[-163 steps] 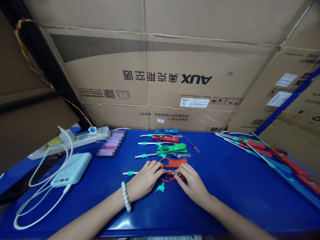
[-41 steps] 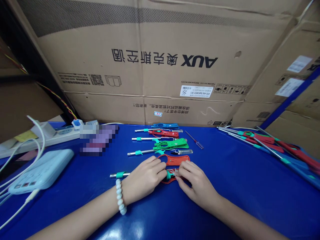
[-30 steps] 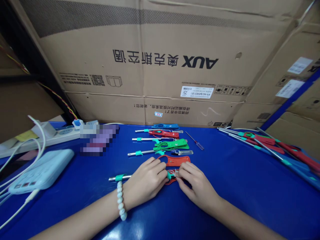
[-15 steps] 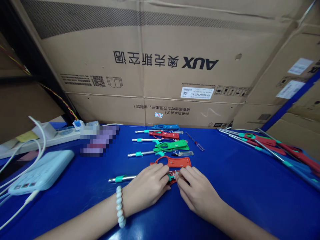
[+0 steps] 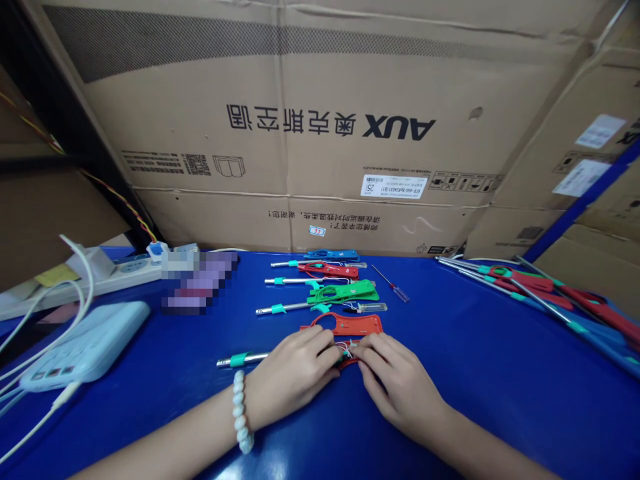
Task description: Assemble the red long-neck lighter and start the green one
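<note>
A long-nosed gas lighter with its red handle opened (image 5: 351, 364) lies on the blue table, its metal tube (image 5: 255, 358) with a teal collar pointing left. My left hand (image 5: 303, 363), a beaded bracelet at its wrist, is closed over the middle of the lighter. From the other side my right hand (image 5: 400, 373) pinches at the handle end. Thin white wires (image 5: 345, 347) and teal parts show between my fingertips; the rest is hidden under them. Just beyond lies a loose orange-red handle shell (image 5: 357, 324).
Further back lie a green (image 5: 350, 291), a red (image 5: 335, 270) and a blue lighter (image 5: 333, 255), in parts, and a small screwdriver (image 5: 399, 291). Several lighters (image 5: 575, 303) are heaped at right. A power bank (image 5: 87, 343) and power strip (image 5: 133, 268) with cables occupy the left. Cardboard (image 5: 320, 153) stands behind.
My right hand has shifted slightly at the handle end, and the fingertips have moved a little over the wires. The lighter and everything around it stay in place.
</note>
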A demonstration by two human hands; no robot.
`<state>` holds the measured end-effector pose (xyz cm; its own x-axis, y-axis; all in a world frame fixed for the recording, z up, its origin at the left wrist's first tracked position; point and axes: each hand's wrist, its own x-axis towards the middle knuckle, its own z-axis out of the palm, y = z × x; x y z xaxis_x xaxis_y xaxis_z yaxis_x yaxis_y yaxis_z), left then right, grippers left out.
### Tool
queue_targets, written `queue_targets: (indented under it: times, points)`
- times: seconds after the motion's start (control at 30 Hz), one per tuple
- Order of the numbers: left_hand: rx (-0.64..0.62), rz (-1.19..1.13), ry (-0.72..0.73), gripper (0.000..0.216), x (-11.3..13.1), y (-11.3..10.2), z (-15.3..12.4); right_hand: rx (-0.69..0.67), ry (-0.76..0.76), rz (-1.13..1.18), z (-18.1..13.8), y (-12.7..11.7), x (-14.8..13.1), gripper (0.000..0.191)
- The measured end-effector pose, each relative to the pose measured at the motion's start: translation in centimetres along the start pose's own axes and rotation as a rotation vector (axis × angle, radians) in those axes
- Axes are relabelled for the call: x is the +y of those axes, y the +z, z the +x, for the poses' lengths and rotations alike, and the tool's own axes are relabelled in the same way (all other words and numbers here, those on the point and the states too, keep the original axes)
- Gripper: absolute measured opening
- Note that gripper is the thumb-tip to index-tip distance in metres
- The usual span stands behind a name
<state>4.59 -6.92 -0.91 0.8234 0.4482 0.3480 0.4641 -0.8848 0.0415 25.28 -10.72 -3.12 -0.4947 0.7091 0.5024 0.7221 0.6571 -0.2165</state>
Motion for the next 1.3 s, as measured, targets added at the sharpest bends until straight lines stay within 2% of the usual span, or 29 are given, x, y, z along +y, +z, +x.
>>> queue_targets:
  times: [0.3, 0.5, 0.57, 0.67, 0.87, 1.07, 1.3]
  points:
    - [0.02, 0.036, 0.044, 0.017, -0.5, 0.2, 0.2, -0.034, 0.041, 0.064, 0.3, -0.4, -0.2, 0.016]
    - [0.028, 0.04, 0.056, 0.02, -0.5, -0.1, 0.3, -0.029, 0.161, 0.294, 2.1, -2.5, 1.4, 0.02]
    - [0.031, 0.03, 0.059, 0.021, -0.5, -0.2, 0.3, 0.006, 0.191, 0.237, 3.1, -3.4, 2.5, 0.021]
    - [0.021, 0.02, 0.066, 0.02, -0.6, -0.3, 0.2, -0.13, 0.215, 0.068, 4.3, -4.3, 4.1, 0.017]
    - [-0.018, 0.017, 0.059, 0.016, -0.8, -0.4, 0.2, -0.237, 0.204, -0.097, 4.8, -3.4, 5.3, 0.014]
    - [-0.046, 0.003, 0.048, 0.019, -0.9, -0.5, 0.2, -0.223, 0.165, -0.106, 4.1, -2.6, 5.6, 0.014]
    - [-0.009, -0.046, 0.038, 0.017, -0.9, -0.5, 0.1, -0.169, 0.148, -0.138, 3.8, -2.3, 6.1, 0.013]
